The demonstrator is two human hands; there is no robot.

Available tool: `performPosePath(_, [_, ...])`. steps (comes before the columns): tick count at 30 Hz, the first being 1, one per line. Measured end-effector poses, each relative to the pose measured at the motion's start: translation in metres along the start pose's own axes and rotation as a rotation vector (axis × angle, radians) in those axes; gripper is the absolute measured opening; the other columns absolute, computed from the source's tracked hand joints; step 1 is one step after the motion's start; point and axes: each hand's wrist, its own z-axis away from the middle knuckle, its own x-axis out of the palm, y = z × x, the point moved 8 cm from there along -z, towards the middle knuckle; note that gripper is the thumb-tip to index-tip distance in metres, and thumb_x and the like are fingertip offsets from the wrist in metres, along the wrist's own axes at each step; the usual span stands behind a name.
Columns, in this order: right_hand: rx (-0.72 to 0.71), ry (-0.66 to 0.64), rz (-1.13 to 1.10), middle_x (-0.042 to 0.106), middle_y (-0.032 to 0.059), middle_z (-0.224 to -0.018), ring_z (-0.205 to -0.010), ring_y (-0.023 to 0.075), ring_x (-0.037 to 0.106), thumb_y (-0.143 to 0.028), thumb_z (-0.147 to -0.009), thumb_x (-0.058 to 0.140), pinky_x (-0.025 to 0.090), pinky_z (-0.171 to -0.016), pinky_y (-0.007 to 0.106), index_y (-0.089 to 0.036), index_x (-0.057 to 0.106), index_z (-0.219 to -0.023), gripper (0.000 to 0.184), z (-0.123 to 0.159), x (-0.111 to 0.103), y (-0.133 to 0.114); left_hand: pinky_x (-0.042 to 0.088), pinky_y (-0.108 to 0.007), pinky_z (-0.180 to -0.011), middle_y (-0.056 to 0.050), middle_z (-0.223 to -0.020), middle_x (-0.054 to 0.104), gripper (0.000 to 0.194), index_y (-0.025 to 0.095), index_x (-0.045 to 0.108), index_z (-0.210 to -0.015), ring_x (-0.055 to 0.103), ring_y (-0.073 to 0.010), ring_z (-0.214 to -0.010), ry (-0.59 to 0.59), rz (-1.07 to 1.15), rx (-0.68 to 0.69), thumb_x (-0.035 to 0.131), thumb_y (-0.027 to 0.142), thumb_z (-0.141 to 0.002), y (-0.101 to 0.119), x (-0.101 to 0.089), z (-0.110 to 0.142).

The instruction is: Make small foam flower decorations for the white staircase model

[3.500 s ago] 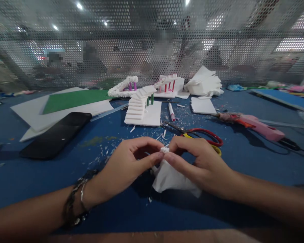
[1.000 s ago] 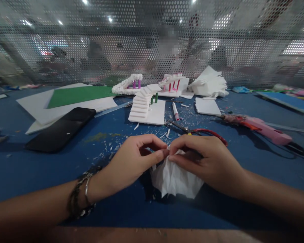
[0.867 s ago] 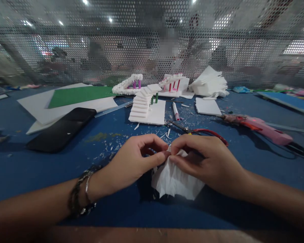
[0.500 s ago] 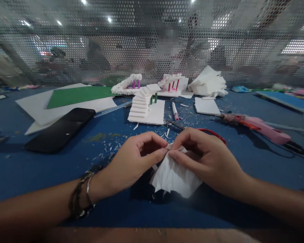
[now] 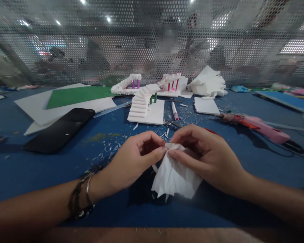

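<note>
A crumpled white tissue point(image 5: 176, 179) hangs from my fingertips above the blue table, its lower edge loose and folded. My left hand point(image 5: 139, 158) pinches its upper left edge between thumb and forefinger. At the top right, my right hand point(image 5: 205, 155) grips the same tissue, thumb in front and the other fingers curled behind it. Behind my right hand lies a pair of scissors point(image 5: 173, 124), mostly covered, with a bit of red handle showing. A small white model staircase point(image 5: 140, 108) on a white base stands beyond my hands.
A black phone point(image 5: 62, 130) lies at left before a green sheet point(image 5: 78, 96) and white sheets. To the right rests a pink glue gun point(image 5: 266, 130) with its cord. A marker point(image 5: 175, 111), a white pad point(image 5: 206, 106) and a tissue stack point(image 5: 209, 82) sit farther back.
My right fingers have lifted slightly and spread from the left ones, so more of the tissue's top edge shows between them. The scissors' red handle is now more covered by my right hand.
</note>
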Motion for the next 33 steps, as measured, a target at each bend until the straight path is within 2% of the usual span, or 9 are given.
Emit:
performPosePath(5, [0.033,-0.014,-0.061,0.058,-0.0030,-0.068,-0.058,0.0051,0.052,-0.018,-0.075,0.054,0.041,-0.049,0.013,-0.018,0.052,-0.077,0.003,-0.0020,-0.0001,0.0025,0.040,-0.012,-0.054,0.004,-0.066,0.056,0.006,0.015,0.054,-0.074,0.051,-0.0058,-0.060,0.019,-0.008,0.018,0.055,0.021,-0.073,0.0031,-0.0032,-0.0004])
performPosePath(11, [-0.020,-0.029,0.041,0.061,-0.0034,-0.065,-0.059,0.0049,0.055,-0.017,-0.073,0.058,0.042,-0.052,0.012,-0.017,0.058,-0.069,0.003,-0.0040,-0.0001,-0.0036,0.041,-0.013,-0.054,0.004,-0.066,0.056,0.004,0.015,0.054,-0.074,0.052,-0.0067,-0.061,0.018,-0.032,0.043,0.056,0.019,-0.073,0.0038,-0.0026,0.0003])
performPosePath(23, [0.040,0.000,0.095,0.053,-0.0045,-0.058,-0.050,0.0042,0.046,-0.017,-0.074,0.055,0.039,-0.044,0.012,-0.017,0.052,-0.068,0.006,-0.0024,0.0007,0.0000,0.041,-0.013,-0.057,0.003,-0.069,0.057,0.005,0.016,0.055,-0.076,0.053,-0.0067,-0.063,0.007,-0.143,0.102,0.054,0.020,-0.075,0.0074,-0.0013,0.0011])
performPosePath(28, [0.030,-0.011,0.112,0.054,-0.0030,-0.061,-0.054,0.0066,0.049,-0.018,-0.075,0.053,0.042,-0.048,0.015,-0.018,0.050,-0.070,0.006,-0.0023,0.0015,0.0011,0.042,-0.015,-0.058,0.002,-0.071,0.058,0.003,0.016,0.055,-0.076,0.054,-0.0085,-0.066,-0.003,-0.189,0.109,0.052,0.017,-0.075,0.0085,0.0019,0.0018])
performPosePath(33, [0.026,-0.003,0.097,0.055,-0.0026,-0.064,-0.056,0.0072,0.052,-0.018,-0.075,0.053,0.042,-0.050,0.016,-0.018,0.048,-0.075,0.005,-0.0018,0.0014,0.0031,0.043,-0.017,-0.056,0.002,-0.068,0.059,0.006,0.017,0.055,-0.075,0.055,-0.0100,-0.064,-0.006,-0.154,0.071,0.052,0.022,-0.075,0.0067,0.0023,0.0020])
